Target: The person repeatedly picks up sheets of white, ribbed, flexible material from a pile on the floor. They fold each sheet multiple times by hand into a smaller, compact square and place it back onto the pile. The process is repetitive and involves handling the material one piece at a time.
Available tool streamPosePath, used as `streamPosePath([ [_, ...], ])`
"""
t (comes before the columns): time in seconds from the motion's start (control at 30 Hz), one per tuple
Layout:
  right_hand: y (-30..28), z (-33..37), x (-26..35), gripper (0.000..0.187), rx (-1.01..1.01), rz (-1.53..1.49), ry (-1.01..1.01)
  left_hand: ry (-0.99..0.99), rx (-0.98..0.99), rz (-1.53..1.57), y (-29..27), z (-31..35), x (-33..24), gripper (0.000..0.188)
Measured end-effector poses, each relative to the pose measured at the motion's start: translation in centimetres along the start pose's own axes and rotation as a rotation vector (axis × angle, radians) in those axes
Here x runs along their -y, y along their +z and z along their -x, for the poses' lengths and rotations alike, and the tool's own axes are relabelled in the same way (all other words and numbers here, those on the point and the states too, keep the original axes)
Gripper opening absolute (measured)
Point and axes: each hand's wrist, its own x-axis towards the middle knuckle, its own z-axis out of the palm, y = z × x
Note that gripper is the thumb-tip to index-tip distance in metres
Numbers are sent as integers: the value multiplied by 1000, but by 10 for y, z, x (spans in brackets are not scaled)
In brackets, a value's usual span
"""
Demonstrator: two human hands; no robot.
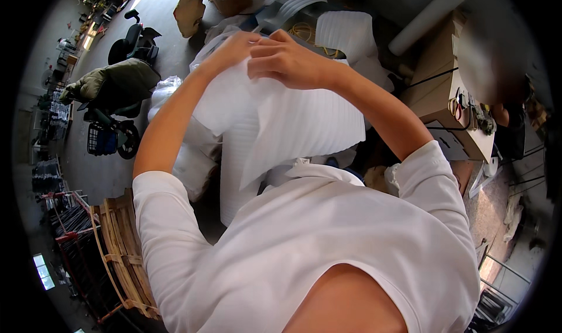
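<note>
A white ribbed foam sheet [304,122] hangs from my two hands and drapes down in front of my body. My left hand [235,50] is closed at its top edge, with the fingertips partly hidden. Right beside it, nearly touching, my right hand [287,60] has its fingers curled and pinched on the same sheet. More white foam [346,31] lies in folds just beyond my right hand. Clear plastic wrapping [225,25] bunches up behind my left hand. Below, a wide length of foam hangs down past my left side.
A dark scooter [120,104] with a green jacket over it stands at the left. Large cardboard boxes [433,81] are on the right, with scissors [456,103] at their edge. A white roll [433,16] leans behind. Wooden slats [120,239] stand at lower left. Another person is at far right.
</note>
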Motion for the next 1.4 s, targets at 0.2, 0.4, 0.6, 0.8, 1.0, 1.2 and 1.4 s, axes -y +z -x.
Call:
streamPosePath([
  [0.2,43,-6,10,22,-173,147,-201,-8,273,174,30,12,-53,24],
  [0.4,63,5,18,26,-525,388,-32,-271,348,644,24,37,-61,34],
  [0.6,54,21,4,35,-708,414,216,-372,371,753,52,47,-70,47],
  [0.8,20,93,-41,21,-56,-722,773,-321,470,555,39,36,-75,45],
  [1.0,24,103,-51,14,224,-438,666,-247,574,210,35,27,-35,33],
  [1.2,21,73,-38,14,156,28,532,-299,418,172,45,16,-51,44],
  [1.4,19,63,-38,10,188,112,421,-48,172,43,61,22,-20,38],
])
